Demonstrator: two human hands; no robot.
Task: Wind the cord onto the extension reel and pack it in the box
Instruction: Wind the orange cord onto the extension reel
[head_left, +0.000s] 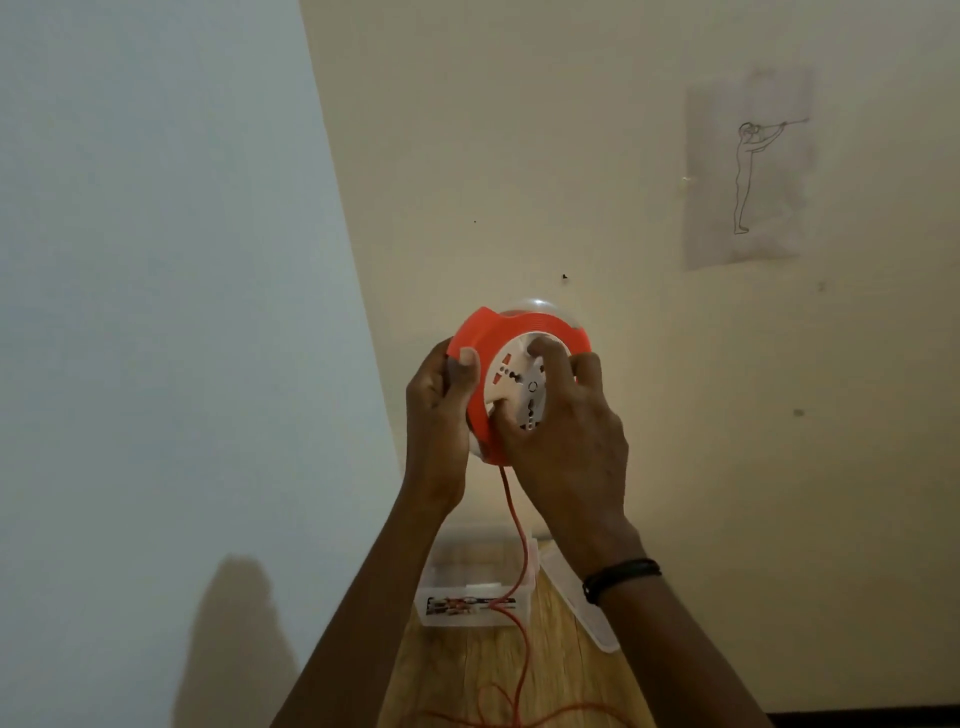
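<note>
Both hands (519, 415) around reel (483, 332)

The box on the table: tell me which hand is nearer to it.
Neither clearly. Left hand grips the reel's orange rim, right hand its white hub; both are raised above the box, the left more directly over it.

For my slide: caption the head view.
Left hand steadies orange reel; right hand on its white hub; cord dangles.
</note>
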